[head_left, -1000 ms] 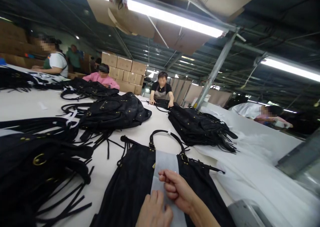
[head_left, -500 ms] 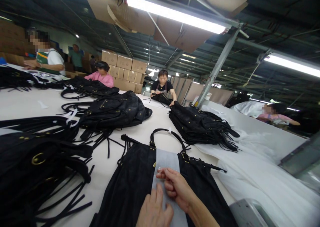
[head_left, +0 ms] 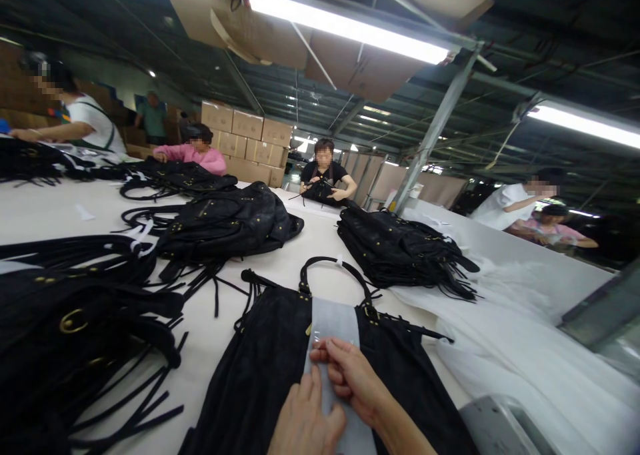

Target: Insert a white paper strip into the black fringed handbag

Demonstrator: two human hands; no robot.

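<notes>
A black handbag [head_left: 260,355] lies flat in front of me, its looped handle [head_left: 327,260] pointing away. Down its middle runs a pale grey strip of sheet material [head_left: 336,318]. My left hand [head_left: 306,415] rests on the lower part of this strip with its fingers stretched out. Just above and to the right, my right hand [head_left: 350,378] is closed in a pinch over the strip. At its fingertips glints a small clear piece that looks like tape [head_left: 317,337]; its full outline is hard to see.
Black bags with fringes lie at left [head_left: 60,341]. Further back are another bag [head_left: 230,221] and a stack of bags [head_left: 395,241]. White sheeting [head_left: 525,355] covers the right side, beside a grey object [head_left: 500,425]. Several people work around; cartons [head_left: 245,141] stand behind.
My hands have barely shifted on the strip. Across the table, a person has drawn a black bag closer. At far left a person leans further left; another person appears at right.
</notes>
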